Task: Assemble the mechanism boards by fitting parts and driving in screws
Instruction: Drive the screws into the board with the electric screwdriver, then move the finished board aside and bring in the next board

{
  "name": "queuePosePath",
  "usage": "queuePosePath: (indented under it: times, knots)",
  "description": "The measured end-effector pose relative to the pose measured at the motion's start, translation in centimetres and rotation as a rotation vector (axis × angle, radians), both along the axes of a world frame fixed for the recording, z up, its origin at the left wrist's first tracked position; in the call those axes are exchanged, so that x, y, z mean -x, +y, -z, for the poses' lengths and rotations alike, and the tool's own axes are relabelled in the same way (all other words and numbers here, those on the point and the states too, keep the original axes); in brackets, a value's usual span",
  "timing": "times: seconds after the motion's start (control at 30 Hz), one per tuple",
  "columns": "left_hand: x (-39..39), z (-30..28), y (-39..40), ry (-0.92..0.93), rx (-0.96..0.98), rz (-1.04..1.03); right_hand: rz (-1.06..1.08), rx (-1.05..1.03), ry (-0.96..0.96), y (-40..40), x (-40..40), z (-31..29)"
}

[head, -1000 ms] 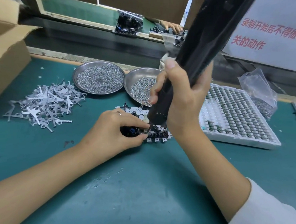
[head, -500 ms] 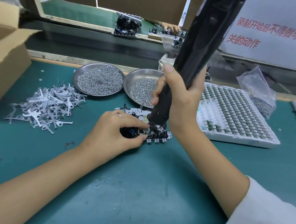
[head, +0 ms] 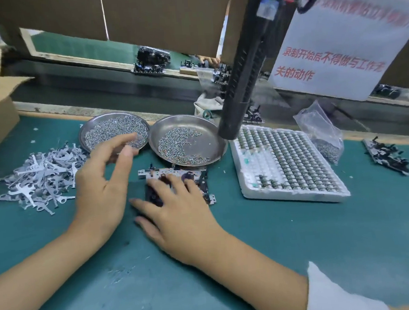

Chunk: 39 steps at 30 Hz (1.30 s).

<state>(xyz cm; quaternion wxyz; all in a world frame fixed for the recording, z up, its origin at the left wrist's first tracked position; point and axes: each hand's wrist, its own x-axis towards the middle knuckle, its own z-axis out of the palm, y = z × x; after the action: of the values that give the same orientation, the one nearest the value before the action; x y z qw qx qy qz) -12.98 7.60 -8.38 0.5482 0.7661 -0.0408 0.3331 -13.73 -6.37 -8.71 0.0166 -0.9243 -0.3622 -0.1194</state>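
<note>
Board (head: 176, 174) sits on mat between the pans and right hand (head: 178, 211), which rests flat on it, fingers straight; left hand (head: 102, 182) loose, empty, near screw pan (head: 87, 128) — pinch one screw, keep board pinned.

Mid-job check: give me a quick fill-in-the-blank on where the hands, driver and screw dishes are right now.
1. The right hand lies with straight fingers on the ____.
2. The electric screwdriver hangs above the bench, held by ____ hand.
3. The left hand is raised in front of the ____ of the two screw dishes.
4. The fuller dish is the ____ one.

Missing words: mechanism board; neither; left; left
</note>
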Motion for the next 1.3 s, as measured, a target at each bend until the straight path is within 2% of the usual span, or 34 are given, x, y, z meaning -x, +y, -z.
queuePosePath:
  times: [0.07,0.2,0.3,0.43,0.53,0.6,0.67,0.73,0.8,0.87,1.03,1.13,1.3]
  knots:
    - [-0.1,0.2,0.1,-0.018,-0.022,0.001,0.036,0.086,0.054,-0.1,0.8,-0.5]
    - [-0.5,1.0,0.4,-0.055,-0.052,0.013,0.017,0.126,-0.023,-3.1,4.1,-0.6]
    - [-0.9,2.0,1.0,-0.071,-0.083,0.019,0.013,0.01,-0.014,-6.6,6.8,-0.1]
    - [-2.1,4.0,1.9,-0.049,-0.091,0.037,0.044,-0.031,-0.174,-13.3,8.9,0.1]
    - [-3.0,5.1,2.6,-0.024,-0.116,0.03,0.238,-0.009,-0.224,-20.0,9.1,-0.4]
    - [-3.3,5.4,3.0,-0.001,-0.132,0.022,0.433,0.147,-0.287,-24.6,8.4,-0.8]
    - [-3.5,5.5,3.1,0.018,-0.15,0.01,0.661,0.25,-0.239,-28.1,7.2,-1.2]
    - [-3.3,5.2,2.8,0.025,-0.172,0.004,0.744,0.164,-0.173,-28.9,5.9,-1.6]
    - [-2.8,4.8,2.4,0.024,-0.169,0.017,0.658,0.021,-0.179,-26.9,4.8,-1.7]
    - [-2.2,4.1,1.8,0.009,-0.19,0.037,0.447,-0.165,-0.206,-23.4,3.7,-1.3]
    - [-1.6,0.9,-0.1,-0.015,-0.355,0.038,0.065,-0.483,-0.159,-13.2,0.6,-1.2]
    - [-3.0,-1.6,-0.8,-0.016,-0.421,0.075,0.003,-0.582,-0.146,-8.9,-2.0,-1.0]
    - [-8.1,-5.1,-2.9,0.135,-0.53,0.124,-0.032,-0.658,-0.203,-6.5,-4.1,0.4]
